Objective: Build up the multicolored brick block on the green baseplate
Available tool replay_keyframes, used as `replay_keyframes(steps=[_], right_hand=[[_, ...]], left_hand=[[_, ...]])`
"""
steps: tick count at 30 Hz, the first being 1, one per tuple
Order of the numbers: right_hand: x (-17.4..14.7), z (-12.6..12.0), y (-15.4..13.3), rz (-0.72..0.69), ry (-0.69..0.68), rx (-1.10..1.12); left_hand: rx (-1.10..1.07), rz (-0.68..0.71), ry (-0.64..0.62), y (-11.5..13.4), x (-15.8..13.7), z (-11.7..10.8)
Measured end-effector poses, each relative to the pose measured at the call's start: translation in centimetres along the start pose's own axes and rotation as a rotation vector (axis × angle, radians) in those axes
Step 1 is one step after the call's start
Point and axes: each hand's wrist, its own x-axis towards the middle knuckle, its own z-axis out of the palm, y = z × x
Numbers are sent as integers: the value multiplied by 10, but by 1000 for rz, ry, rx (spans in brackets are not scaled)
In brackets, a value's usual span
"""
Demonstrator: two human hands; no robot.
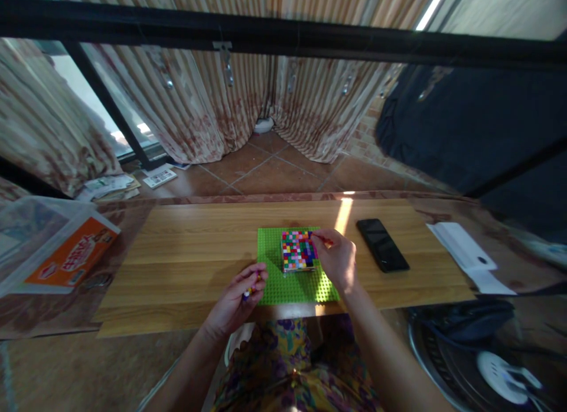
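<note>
A green studded baseplate (270, 246) lies on the wooden board, and a block of many small multicoloured building bricks (296, 250) stands on it. At the block's right edge is my right hand (336, 255), its thumb and fingers pinched near the top bricks. Something small and reddish shows at those fingers, likely a brick, though partly hidden. My left hand (239, 294) is at the plate's left edge, palm turned up and fingers curled around several loose small bricks (248, 292) in white, yellow and purple.
A black phone (383, 245) lies right of the plate on the wooden board (190, 240). Farther right is a white box-like item (460, 246). A clear plastic tub (53, 211) with an orange label stands at the left. Striped curtains (212, 104) hang behind a dark metal bar (274, 33).
</note>
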Motion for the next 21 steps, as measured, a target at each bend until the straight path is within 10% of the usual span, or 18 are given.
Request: replay_keyframes(steps=[21], right_hand=[[2, -3, -10, -51, -85, -110]], left_hand=[[39, 21, -43, -1, -3, -2]])
